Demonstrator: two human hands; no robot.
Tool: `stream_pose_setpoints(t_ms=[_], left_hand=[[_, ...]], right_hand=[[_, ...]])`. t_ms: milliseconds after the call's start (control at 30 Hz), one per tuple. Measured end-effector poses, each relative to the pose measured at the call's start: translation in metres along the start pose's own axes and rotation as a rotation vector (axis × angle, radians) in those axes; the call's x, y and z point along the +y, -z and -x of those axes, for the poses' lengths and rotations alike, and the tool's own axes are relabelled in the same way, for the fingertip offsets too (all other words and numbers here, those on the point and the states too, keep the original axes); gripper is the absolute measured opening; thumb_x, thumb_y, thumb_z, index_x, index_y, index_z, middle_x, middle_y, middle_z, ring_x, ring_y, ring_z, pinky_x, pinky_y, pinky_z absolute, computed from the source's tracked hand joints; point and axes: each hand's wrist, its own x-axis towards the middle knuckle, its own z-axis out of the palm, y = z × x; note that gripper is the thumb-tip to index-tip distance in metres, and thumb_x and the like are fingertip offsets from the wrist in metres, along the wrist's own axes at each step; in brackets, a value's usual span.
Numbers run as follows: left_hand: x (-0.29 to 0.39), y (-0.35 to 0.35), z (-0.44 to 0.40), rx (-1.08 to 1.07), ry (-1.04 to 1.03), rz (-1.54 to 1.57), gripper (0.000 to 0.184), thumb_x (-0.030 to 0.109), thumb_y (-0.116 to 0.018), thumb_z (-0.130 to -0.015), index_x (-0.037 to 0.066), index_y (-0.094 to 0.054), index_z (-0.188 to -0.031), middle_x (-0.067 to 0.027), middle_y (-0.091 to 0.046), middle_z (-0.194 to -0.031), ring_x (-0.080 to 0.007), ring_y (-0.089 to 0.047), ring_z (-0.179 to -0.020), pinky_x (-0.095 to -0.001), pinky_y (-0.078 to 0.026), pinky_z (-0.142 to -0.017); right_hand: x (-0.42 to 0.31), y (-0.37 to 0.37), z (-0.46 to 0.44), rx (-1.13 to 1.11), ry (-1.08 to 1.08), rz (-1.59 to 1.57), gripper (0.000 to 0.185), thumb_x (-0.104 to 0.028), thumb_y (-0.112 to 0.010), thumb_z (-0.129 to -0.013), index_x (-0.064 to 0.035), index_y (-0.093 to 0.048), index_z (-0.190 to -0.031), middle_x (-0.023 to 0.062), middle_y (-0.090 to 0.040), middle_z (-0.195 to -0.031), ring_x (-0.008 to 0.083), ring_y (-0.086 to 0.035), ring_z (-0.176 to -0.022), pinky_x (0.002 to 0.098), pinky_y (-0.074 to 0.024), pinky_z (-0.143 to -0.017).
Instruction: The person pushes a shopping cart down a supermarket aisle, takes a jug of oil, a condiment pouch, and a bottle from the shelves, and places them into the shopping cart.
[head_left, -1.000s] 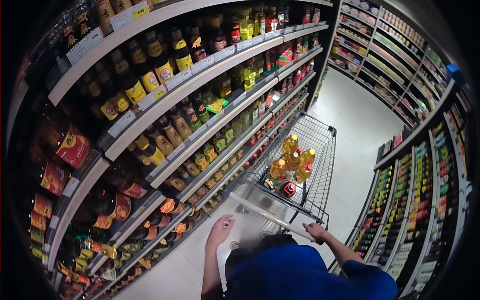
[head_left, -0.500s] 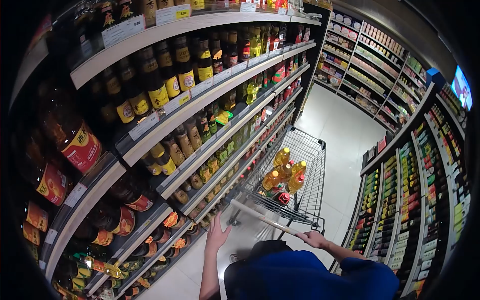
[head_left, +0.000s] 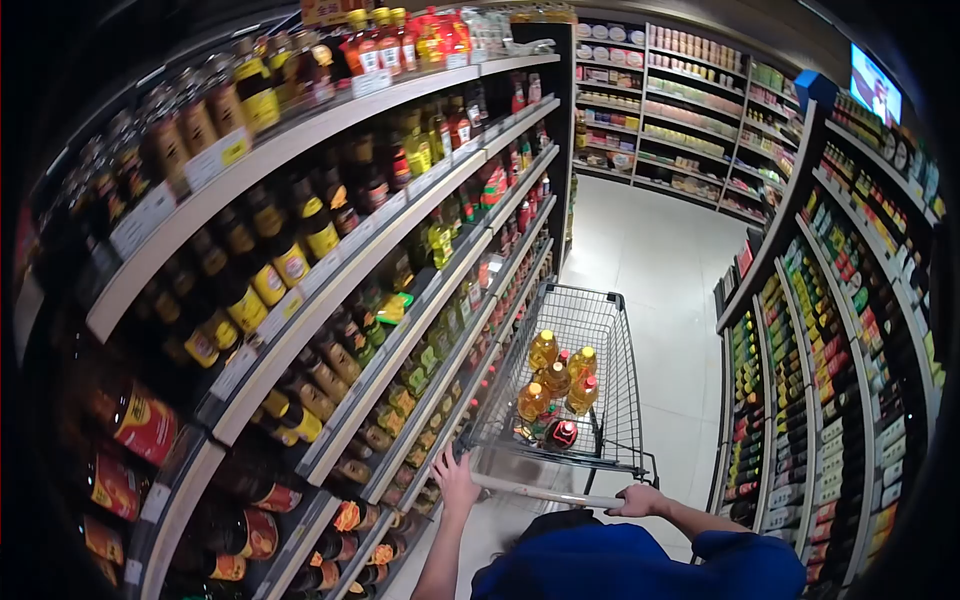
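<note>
A wire shopping cart (head_left: 622,400) stands in front of me, holding several bottles of golden oil (head_left: 556,378) with yellow or red caps and a dark bottle with a red cap (head_left: 562,434). My right hand (head_left: 640,501) is closed around the right part of the cart's pale handle (head_left: 545,493). At the handle's left end is my left hand (head_left: 456,482), its fingers raised and apart; whether its palm touches the bar is unclear.
Shelves of bottles (head_left: 320,230) line the left side, close to my left hand. More stocked shelves (head_left: 800,360) run along the right. Pale floor (head_left: 640,240) stretches ahead to a back shelf (head_left: 690,110). A lit screen (head_left: 876,84) hangs upper right.
My left hand has moved from beside the shelves to the handle's left end. My right hand still grips the bar. The view has turned toward the aisle, and the cart appears more upright in it.
</note>
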Motion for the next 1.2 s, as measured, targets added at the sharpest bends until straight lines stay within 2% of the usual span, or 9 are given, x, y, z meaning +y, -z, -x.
stream_pose_setpoints(t_ms=[167, 433, 667, 900, 933, 1033, 1067, 1167, 1200], left_hand=[[0.027, 0.003, -0.021, -0.069, -0.010, -0.145, 0.060, 0.012, -0.082, -0.058, 0.011, -0.064, -0.116, -0.0222, -0.027, -0.154, -0.0420, -0.027, -0.141, -0.0695, -0.010, -0.114], [0.065, -0.024, -0.073, -0.341, -0.255, -0.477, 0.046, 0.023, -0.077, -0.067, 0.019, -0.072, -0.113, -0.0146, -0.030, -0.157, -0.0327, -0.025, -0.146, -0.0722, -0.002, -0.115], [0.100, -0.053, -0.127, -0.412, -0.219, -0.450, 0.048, 0.026, -0.075, -0.071, 0.022, -0.070, -0.119, -0.0173, -0.028, -0.158, -0.0296, -0.030, -0.143, -0.0619, -0.011, -0.118], [0.133, -0.080, -0.178, -0.402, -0.183, -0.394, 0.040, 0.024, -0.072, -0.074, 0.021, -0.073, -0.114, -0.0193, -0.027, -0.158, -0.0267, -0.047, -0.131, -0.0609, -0.016, -0.117], [0.137, -0.086, -0.183, -0.415, -0.191, -0.415, 0.039, 0.024, -0.071, -0.075, 0.021, -0.073, -0.114, -0.0201, -0.026, -0.158, -0.0270, -0.047, -0.131, -0.0621, -0.016, -0.117], [0.158, -0.090, -0.204, -0.423, -0.206, -0.444, 0.036, 0.024, -0.070, -0.076, 0.019, -0.074, -0.112, -0.0217, -0.026, -0.158, -0.0282, -0.047, -0.131, -0.0648, -0.015, -0.116], [0.163, -0.092, -0.210, -0.426, -0.212, -0.449, 0.036, 0.024, -0.070, -0.076, 0.019, -0.074, -0.111, -0.0222, -0.026, -0.157, -0.0287, -0.047, -0.131, -0.0655, -0.015, -0.116], [0.177, -0.104, -0.227, -0.394, -0.237, -0.458, 0.033, 0.025, -0.069, -0.078, 0.017, -0.074, -0.110, -0.0231, -0.028, -0.156, -0.0301, -0.045, -0.131, -0.0668, -0.015, -0.115], [0.183, -0.104, -0.232, -0.397, -0.243, -0.463, 0.032, 0.027, -0.068, -0.079, 0.017, -0.074, -0.109, -0.0233, -0.029, -0.155, -0.0313, -0.043, -0.131, -0.0667, -0.015, -0.115]], right_hand=[[0.033, 0.000, -0.021, 0.038, 0.097, 0.016, 0.063, -0.062, -0.060, -0.077, -0.0078, -0.072, -0.107, 0.0213, -0.071, -0.096, 0.0388, -0.068, -0.091, 0.0470, -0.0541, -0.084], [0.086, 0.055, -0.037, 0.098, 0.129, 0.014, 0.058, -0.059, -0.063, -0.076, -0.0076, -0.072, -0.101, 0.0213, -0.071, -0.094, 0.0392, -0.069, -0.090, 0.0478, -0.0548, -0.084], [0.125, 0.116, -0.060, 0.075, 0.089, 0.030, 0.060, -0.057, -0.066, -0.074, -0.0118, -0.071, -0.113, 0.0185, -0.072, -0.099, 0.0359, -0.069, -0.093, 0.0449, -0.0554, -0.085], [0.160, 0.166, -0.083, 0.184, 0.054, 0.049, 0.054, -0.054, -0.068, -0.072, -0.0125, -0.073, -0.106, 0.0163, -0.072, -0.095, 0.0341, -0.069, -0.091, 0.0437, -0.0560, -0.083], [0.170, 0.168, -0.091, 0.216, 0.064, 0.058, 0.058, -0.061, -0.066, -0.073, -0.0109, -0.072, -0.100, 0.0165, -0.072, -0.094, 0.0333, -0.070, -0.089, 0.0444, -0.0556, -0.081], [0.182, 0.176, -0.102, 0.353, 0.019, 0.066, 0.047, -0.053, -0.066, -0.074, -0.0110, -0.072, -0.096, 0.0149, -0.073, -0.093, 0.0325, -0.070, -0.090, 0.0444, -0.0558, -0.080], [0.180, 0.173, -0.106, 0.417, -0.023, 0.054, 0.032, -0.039, -0.067, -0.073, -0.0102, -0.070, -0.088, 0.0119, -0.071, -0.087, 0.0313, -0.069, -0.085, 0.0456, -0.0542, -0.075], [0.187, 0.154, -0.133, 0.813, -0.021, 0.179, 0.021, -0.030, -0.068, -0.071, -0.0104, -0.068, -0.080, 0.0088, -0.069, -0.081, 0.0292, -0.067, -0.081, 0.0461, -0.0503, -0.072], [0.182, 0.159, -0.137, 0.738, -0.098, 0.155, 0.021, -0.029, -0.070, -0.073, -0.0126, -0.069, -0.085, 0.0087, -0.067, -0.087, 0.0276, -0.064, -0.086, 0.0461, -0.0464, -0.077]])
